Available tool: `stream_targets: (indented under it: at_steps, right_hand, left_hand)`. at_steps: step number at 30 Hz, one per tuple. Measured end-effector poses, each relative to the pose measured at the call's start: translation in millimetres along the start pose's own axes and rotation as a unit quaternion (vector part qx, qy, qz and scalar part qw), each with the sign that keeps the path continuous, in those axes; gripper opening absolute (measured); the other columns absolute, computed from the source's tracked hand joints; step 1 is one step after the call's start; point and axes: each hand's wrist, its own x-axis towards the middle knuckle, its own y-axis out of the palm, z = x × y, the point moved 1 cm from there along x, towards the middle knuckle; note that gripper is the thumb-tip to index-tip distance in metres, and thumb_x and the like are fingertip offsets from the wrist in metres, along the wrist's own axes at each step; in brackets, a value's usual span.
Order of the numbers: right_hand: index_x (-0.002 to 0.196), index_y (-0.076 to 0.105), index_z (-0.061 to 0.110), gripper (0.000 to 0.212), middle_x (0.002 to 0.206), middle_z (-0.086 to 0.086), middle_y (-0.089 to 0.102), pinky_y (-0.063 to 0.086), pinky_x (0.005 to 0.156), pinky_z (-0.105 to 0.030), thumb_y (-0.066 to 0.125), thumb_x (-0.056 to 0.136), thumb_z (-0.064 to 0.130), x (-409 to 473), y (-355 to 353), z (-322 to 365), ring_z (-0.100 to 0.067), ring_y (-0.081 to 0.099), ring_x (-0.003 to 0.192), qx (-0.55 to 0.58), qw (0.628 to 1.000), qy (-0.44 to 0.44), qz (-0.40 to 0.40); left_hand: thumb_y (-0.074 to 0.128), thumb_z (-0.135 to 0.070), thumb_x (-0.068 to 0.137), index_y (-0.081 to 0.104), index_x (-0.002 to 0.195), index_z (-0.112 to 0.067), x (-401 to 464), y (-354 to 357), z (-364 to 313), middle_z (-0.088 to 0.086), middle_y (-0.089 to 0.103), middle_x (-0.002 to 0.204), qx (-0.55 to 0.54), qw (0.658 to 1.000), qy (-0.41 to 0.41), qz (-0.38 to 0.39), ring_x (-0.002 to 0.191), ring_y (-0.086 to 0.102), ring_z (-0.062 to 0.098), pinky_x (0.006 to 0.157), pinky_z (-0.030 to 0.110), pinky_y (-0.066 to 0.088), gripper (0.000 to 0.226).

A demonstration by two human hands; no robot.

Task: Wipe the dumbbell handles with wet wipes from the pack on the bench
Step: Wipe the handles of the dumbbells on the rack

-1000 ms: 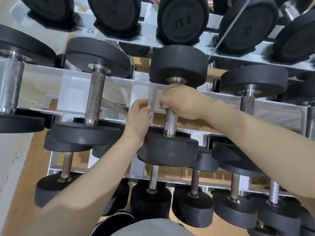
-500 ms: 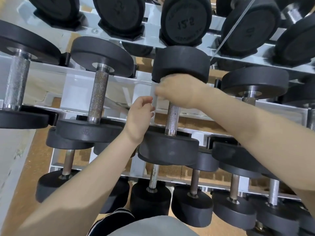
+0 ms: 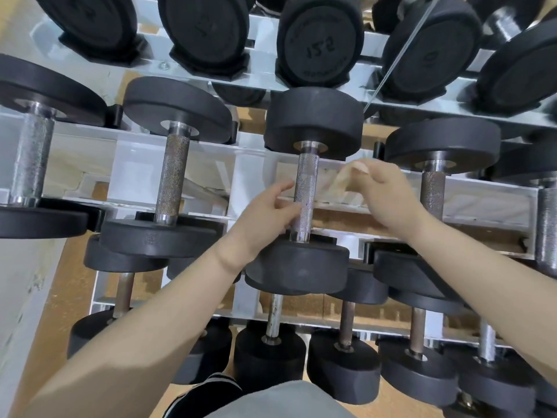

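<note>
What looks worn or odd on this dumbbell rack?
The handle second from the left on the middle shelf looks brownish, perhaps rusty, unlike the silvery handle beside the left hand. Everything sits straight.

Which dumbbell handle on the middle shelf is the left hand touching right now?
The handle of the centre dumbbell, third from the left on that shelf. The left hand touches its lower part; the neighbouring handles have no hand on them.

We cannot make out the wet wipe [image 3: 346, 184] in the right hand [image 3: 388, 197]: it is a pale blur. The left hand [image 3: 268, 214] hides part of the near handle [image 3: 306, 194]. The frame's edges crop the far dumbbells [image 3: 319, 40].
</note>
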Motion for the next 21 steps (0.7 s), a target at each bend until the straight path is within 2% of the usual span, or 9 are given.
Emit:
stream_targets:
  at_steps: [1,3,5,7,10,13,15,18,21]
  right_hand:
    - [0.078,0.064,-0.003,0.032,0.084,-0.019,0.068,0.053,0.085,-0.037,0.036,0.094,0.003,3.5,-0.7,-12.0,-0.024,0.065,0.079,0.026,0.995,0.038,-0.088]
    - [0.082,0.063,0.006,0.028,0.077,-0.011,0.064,0.054,0.068,-0.032,0.037,0.092,0.005,16.9,12.8,-25.0,-0.018,0.061,0.068,0.120,0.968,0.162,-0.152]
    - [0.080,0.055,0.011,0.023,0.071,-0.006,0.055,0.043,0.055,-0.026,0.039,0.096,0.009,34.4,30.0,-18.2,-0.016,0.051,0.058,0.243,0.926,0.257,-0.130]
    - [0.077,0.049,0.015,0.029,0.065,-0.002,0.057,0.040,0.048,-0.020,0.033,0.101,0.012,48.7,44.8,-7.0,-0.011,0.050,0.051,0.418,0.869,0.257,-0.067]
    - [0.093,0.050,0.016,0.025,0.059,-0.001,0.067,0.052,0.049,-0.021,0.027,0.102,0.020,49.1,50.1,-10.4,-0.011,0.063,0.051,0.526,0.815,0.241,0.024]
    - [0.105,0.052,0.009,0.026,0.062,-0.005,0.067,0.057,0.057,-0.026,0.028,0.100,0.014,30.4,47.6,-27.7,-0.013,0.066,0.054,0.523,0.807,0.258,0.093]
    - [0.109,0.055,0.011,0.028,0.082,-0.005,0.071,0.059,0.068,-0.029,0.029,0.099,0.011,17.4,46.9,-37.4,-0.015,0.070,0.071,0.488,0.818,0.267,0.149]
    - [0.107,0.058,0.014,0.030,0.089,-0.001,0.072,0.056,0.079,-0.029,0.031,0.098,0.005,13.0,45.7,-43.2,-0.014,0.070,0.079,0.426,0.837,0.290,0.186]
    - [0.103,0.053,0.009,0.026,0.084,-0.005,0.068,0.057,0.064,-0.024,0.031,0.096,-0.005,31.4,41.4,-37.8,-0.012,0.067,0.066,0.353,0.875,0.310,0.115]
  left_hand:
    - [0.061,-0.015,0.087,0.046,0.132,-0.026,-0.4,3.1,1.9,-0.008,0.061,0.085,0.047,0.999,0.025,0.007,0.073,0.059,0.006,0.072,0.020,0.046,0.048]
    - [0.070,-0.011,0.080,0.046,0.133,-0.023,1.4,5.3,4.7,-0.010,0.062,0.082,0.076,0.996,0.048,-0.002,0.079,0.061,0.008,0.079,0.022,0.047,0.060]
    - [0.073,-0.007,0.075,0.046,0.135,-0.019,3.9,5.0,6.0,-0.007,0.063,0.084,0.075,0.996,0.044,-0.006,0.082,0.062,0.013,0.085,0.027,0.048,0.067]
    - [0.075,-0.004,0.072,0.046,0.135,-0.019,5.7,5.9,6.4,-0.004,0.064,0.086,0.088,0.995,0.042,-0.009,0.079,0.061,0.016,0.086,0.030,0.049,0.071]
    - [0.075,-0.002,0.071,0.049,0.133,-0.020,6.9,8.1,6.1,-0.009,0.060,0.082,0.095,0.994,0.050,-0.022,0.076,0.060,0.016,0.086,0.028,0.048,0.070]
    - [0.073,0.000,0.072,0.053,0.129,-0.020,4.9,7.7,4.3,-0.011,0.056,0.075,0.095,0.993,0.070,-0.029,0.072,0.057,0.011,0.083,0.025,0.046,0.063]
    - [0.072,-0.003,0.074,0.052,0.131,-0.020,1.8,8.1,3.5,-0.009,0.053,0.072,0.099,0.991,0.079,-0.048,0.069,0.054,0.010,0.075,0.018,0.045,0.063]
    - [0.071,-0.010,0.077,0.049,0.134,-0.020,-0.7,7.5,4.1,-0.004,0.053,0.091,0.115,0.986,0.087,-0.088,0.066,0.052,0.002,0.067,0.004,0.041,0.061]
    - [0.071,-0.017,0.078,0.047,0.134,-0.024,0.2,7.1,6.7,-0.004,0.041,0.123,0.105,0.986,0.072,-0.103,0.093,0.050,0.000,0.097,0.019,0.040,0.062]
